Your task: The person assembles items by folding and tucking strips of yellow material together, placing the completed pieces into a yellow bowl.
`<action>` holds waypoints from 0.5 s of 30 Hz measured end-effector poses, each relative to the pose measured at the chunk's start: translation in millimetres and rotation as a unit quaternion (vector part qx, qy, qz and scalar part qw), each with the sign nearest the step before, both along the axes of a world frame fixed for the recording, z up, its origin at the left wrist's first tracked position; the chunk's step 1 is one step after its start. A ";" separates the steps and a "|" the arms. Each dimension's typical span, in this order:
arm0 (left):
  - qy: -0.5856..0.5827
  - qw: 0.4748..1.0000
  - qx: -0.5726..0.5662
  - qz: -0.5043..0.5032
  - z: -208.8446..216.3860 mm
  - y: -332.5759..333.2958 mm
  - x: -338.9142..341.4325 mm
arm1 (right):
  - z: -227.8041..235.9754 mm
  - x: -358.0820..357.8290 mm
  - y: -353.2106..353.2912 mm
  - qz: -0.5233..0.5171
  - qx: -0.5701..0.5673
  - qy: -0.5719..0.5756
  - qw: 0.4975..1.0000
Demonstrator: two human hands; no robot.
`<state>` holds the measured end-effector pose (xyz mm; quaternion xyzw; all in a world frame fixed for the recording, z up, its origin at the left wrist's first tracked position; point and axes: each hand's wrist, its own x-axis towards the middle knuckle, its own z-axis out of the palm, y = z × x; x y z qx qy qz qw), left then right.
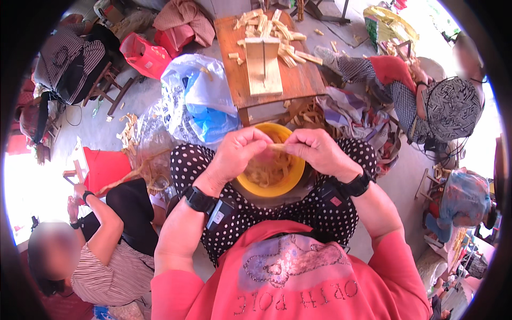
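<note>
Over a yellow bucket (298,178) between my knees, my left hand (234,152) and my right hand (321,153) pinch a short pale-yellow strip (277,146) from its two ends. The thumb and fingertips of each hand are pressed together on it. Inside the bucket lie more loose pale strips (266,176), partly hidden by my hands. What material the strips are made of cannot be told. Both of my wrists carry black bands with small devices.
Ahead stands a low wooden table (232,80) with a light wooden board (273,80) and a heap of pale bundles (288,34). A clear plastic bag (186,90) sits left of it, a patterned cloth (352,117) right. Several people sit around, one near on the left (112,240).
</note>
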<state>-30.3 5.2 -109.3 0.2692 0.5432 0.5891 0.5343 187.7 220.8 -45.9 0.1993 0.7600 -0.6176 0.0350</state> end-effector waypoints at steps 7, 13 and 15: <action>-0.015 0.999 -0.018 0.040 25.3 74.6 -92.0 | 21.9 -92.3 94.3 -0.044 0.121 0.031 0.991; 0.079 0.995 -0.010 0.062 -17.3 143.1 -185.7 | -23.3 -171.8 166.5 -0.111 0.105 0.035 0.988; 0.092 0.994 0.006 0.063 -27.7 165.4 -198.4 | -40.6 -182.8 181.8 -0.128 0.097 0.045 0.986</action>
